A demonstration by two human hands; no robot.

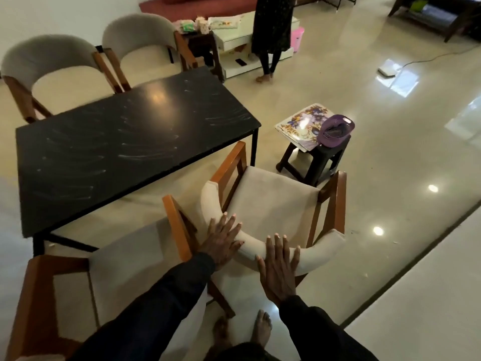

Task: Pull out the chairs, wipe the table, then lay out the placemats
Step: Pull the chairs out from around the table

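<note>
While the left hand (pixel 223 239) and the right hand (pixel 278 269) lay flat with fingers spread on its curved pale backrest, gripping nothing, the near right chair (pixel 273 201) stood angled at the black bench's (pixel 125 142) near corner, clear of its edge. Pale wipe streaks crossed the benchtop. Four chairs showed: this one, a near left chair (pixel 130 256), and two far chairs (pixel 59 71). One stack of flowered placemats (pixel 299 125) rested on a dark stool (pixel 312 165).

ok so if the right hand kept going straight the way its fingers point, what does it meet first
The right hand lies flat on the chair's backrest. Straight ahead comes that chair's seat cushion, probably passed over, with the dark stool beyond. Depth is unclear.
</note>
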